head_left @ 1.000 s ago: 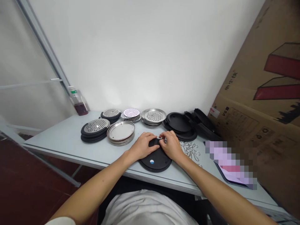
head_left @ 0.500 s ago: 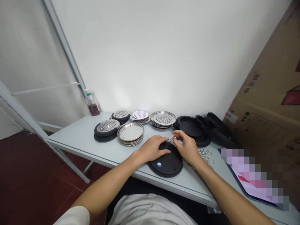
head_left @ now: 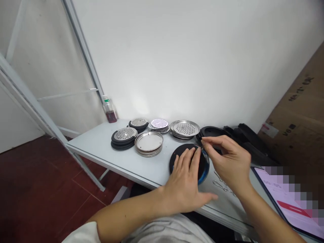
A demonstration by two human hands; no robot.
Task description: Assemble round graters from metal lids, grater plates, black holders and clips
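Note:
A round black disc (head_left: 180,152) with a blue sheen along its right edge lies near the table's front edge. My left hand (head_left: 186,179) rests on it, fingers spread and thumb stretched to the right. At the disc's upper right rim, my right hand (head_left: 225,157) pinches with thumb and forefinger; what is between them is too small to make out. Below my right hand, several bent metal wire clips (head_left: 219,185) lie on the table.
Behind the disc stand stacks of steel trays (head_left: 149,141), perforated discs (head_left: 186,129) and black-rimmed graters (head_left: 124,135). Black round parts (head_left: 214,131) lie at the back right. A bottle (head_left: 110,113) stands back left, a tablet (head_left: 286,199) at right beside a cardboard box (head_left: 301,118).
My left hand has gone from gripping the disc's edge to lying spread over it. The pinching right hand is now at the upper right rim. The camera view has shifted.

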